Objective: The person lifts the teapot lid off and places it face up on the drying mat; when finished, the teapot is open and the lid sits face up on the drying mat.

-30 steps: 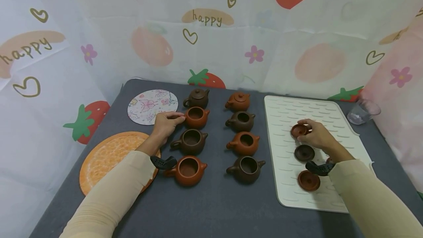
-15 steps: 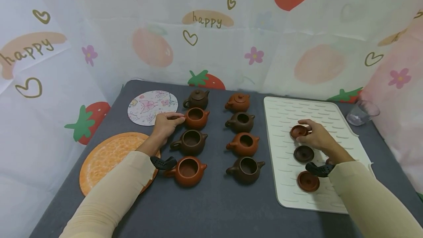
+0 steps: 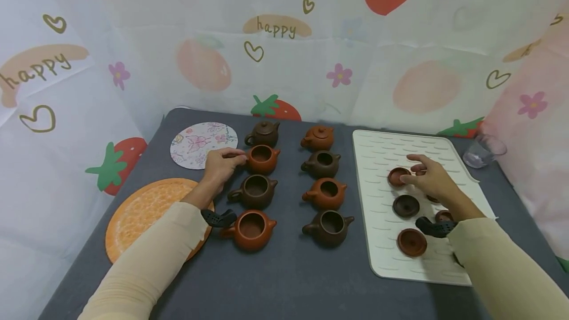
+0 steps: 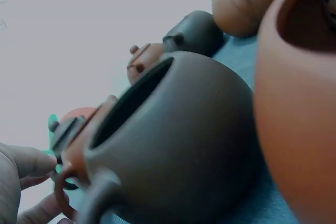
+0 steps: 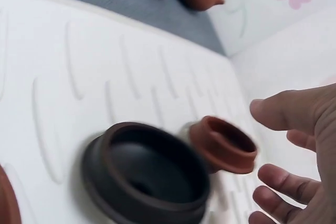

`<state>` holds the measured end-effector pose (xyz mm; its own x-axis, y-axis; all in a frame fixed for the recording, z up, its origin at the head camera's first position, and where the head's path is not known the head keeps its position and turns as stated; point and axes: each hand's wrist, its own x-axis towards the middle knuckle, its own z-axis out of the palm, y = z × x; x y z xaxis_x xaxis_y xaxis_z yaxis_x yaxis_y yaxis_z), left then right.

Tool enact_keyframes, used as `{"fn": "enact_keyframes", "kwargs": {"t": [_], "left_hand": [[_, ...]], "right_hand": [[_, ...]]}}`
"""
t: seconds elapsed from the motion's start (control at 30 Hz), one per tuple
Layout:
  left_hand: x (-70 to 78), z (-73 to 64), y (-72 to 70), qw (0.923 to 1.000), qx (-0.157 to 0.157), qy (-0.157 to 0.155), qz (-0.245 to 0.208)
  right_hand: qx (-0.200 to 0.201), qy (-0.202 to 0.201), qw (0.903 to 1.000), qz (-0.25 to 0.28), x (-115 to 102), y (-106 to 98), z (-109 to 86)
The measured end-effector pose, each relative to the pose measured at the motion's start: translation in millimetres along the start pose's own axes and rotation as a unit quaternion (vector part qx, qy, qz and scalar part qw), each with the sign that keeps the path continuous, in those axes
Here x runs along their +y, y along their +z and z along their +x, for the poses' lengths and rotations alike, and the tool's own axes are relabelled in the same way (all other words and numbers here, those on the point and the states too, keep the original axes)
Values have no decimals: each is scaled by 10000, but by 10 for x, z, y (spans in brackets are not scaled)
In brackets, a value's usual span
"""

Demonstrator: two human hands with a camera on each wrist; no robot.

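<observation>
Lift spread, empty right hand (image 3: pixel 434 178) clear of lid (image 3: pixel 395 177) just ahead; steady teapot (image 3: pixel 263 165) by handle (image 4: pixel 59 191) pinched in left hand (image 3: pixel 221 168).

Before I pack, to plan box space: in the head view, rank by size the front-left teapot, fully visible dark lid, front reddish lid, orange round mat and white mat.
White mat
Orange round mat
Front-left teapot
Dark lid and front reddish lid: nearly alike, and the reddish one sits nearer the camera, so unranked
</observation>
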<state>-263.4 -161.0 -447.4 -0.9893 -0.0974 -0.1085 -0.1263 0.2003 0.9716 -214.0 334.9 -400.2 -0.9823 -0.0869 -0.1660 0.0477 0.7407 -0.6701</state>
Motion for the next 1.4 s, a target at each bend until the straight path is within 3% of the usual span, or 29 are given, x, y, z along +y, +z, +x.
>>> {"fn": "enact_keyframes", "kwargs": {"t": [0.3, 0.57, 0.8, 1.03, 1.4], "left_hand": [[389, -10, -93, 9967, 353, 680, -276], [703, -78, -19, 9910, 185, 1263, -410], [848, -119, 147, 9829, -116, 1735, -613], [884, -72, 457, 9845, -403, 1603, -588], [860, 160, 896, 9916, -366, 1097, -582]], "right_hand": [[440, -428, 9978, 251, -182, -180, -87], [521, -562, 9961, 436, -382, -284, -124], [700, -859, 9927, 478, -631, -272, -113], [863, -1062, 9874, 799, -879, -129, 87], [763, -1376, 9780, 1368, -1119, 113, 490]]}}
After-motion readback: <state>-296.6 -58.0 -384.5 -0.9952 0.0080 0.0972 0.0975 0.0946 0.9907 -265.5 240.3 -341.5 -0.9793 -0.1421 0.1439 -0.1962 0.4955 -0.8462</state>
